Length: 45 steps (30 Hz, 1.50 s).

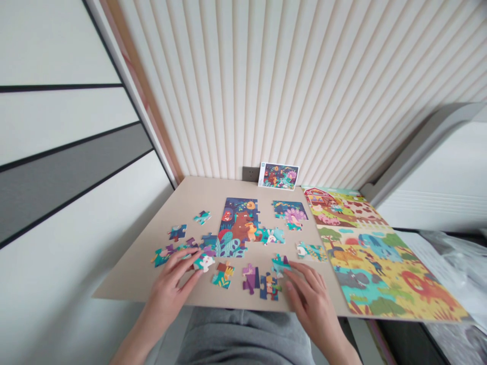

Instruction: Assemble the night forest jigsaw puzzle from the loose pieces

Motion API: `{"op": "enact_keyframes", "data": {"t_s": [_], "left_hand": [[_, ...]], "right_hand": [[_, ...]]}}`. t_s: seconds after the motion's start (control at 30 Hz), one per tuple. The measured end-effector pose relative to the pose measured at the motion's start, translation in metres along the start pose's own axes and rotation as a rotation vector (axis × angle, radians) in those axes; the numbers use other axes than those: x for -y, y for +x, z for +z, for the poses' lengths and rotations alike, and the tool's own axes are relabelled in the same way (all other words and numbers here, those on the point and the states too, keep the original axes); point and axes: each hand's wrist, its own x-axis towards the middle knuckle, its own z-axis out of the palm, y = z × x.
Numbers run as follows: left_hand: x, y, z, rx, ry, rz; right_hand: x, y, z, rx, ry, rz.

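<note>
My left hand (173,276) pinches a jigsaw puzzle piece (204,262) with a white animal face, just above the table near a group of loose pieces (163,255). My right hand (310,289) is open, its fingers stretched out and the fingertips at the edge of a teal puzzle piece (280,264). A purple piece (250,278), a multicoloured piece (269,287) and a piece with yellow leaves (223,275) lie between my hands. Beyond them is a joined puzzle section (239,225) with a brown bear, extended rightward by a rabbit part (271,235).
A joined peacock section (290,210) and a teal leafy section (312,251) lie on the right of the beige table (142,279). The picture box (279,176) leans at the back wall. A farm puzzle (342,208) and a safari puzzle (384,274) cover the right side.
</note>
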Motion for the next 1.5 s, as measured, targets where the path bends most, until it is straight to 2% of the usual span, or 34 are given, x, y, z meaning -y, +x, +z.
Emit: {"op": "enact_keyframes", "data": {"t_s": [0.13,0.33,0.53,0.63,0.73,0.8,0.9,1.0,1.07,1.3,1.5], "left_hand": [[-0.032,0.013,0.015,0.117,-0.223,-0.058],[-0.069,0.03,0.039,0.195,-0.168,0.084],[-0.092,0.032,0.048,0.293,-0.206,0.123],[-0.101,0.042,0.048,0.335,-0.205,0.148],[-0.11,0.065,0.054,0.369,-0.197,0.219],[-0.115,0.084,0.066,0.393,-0.179,0.273],[-0.118,0.108,0.092,0.429,-0.146,0.335],[-0.116,0.119,0.116,0.434,-0.124,0.351],[-0.111,0.119,0.125,0.427,-0.127,0.343],[-0.097,0.11,0.129,0.395,-0.174,0.338],[-0.1,0.11,0.133,0.417,-0.245,0.32]], "right_hand": [[0.004,0.004,-0.002,-0.005,0.13,0.005],[0.022,0.018,-0.003,0.005,0.201,-0.02],[0.028,0.024,0.0,0.022,0.212,-0.012],[0.006,0.028,-0.003,-0.022,0.109,0.015],[-0.034,0.032,-0.013,-0.075,-0.065,0.071],[-0.061,0.033,-0.021,-0.036,-0.153,0.065],[-0.088,0.032,-0.029,0.012,-0.223,0.042],[-0.097,0.029,-0.03,0.041,-0.229,0.026],[-0.097,0.027,-0.028,0.053,-0.206,0.031],[-0.086,0.03,-0.027,0.025,-0.133,0.061],[-0.067,0.042,-0.028,0.062,-0.038,0.012]]}}
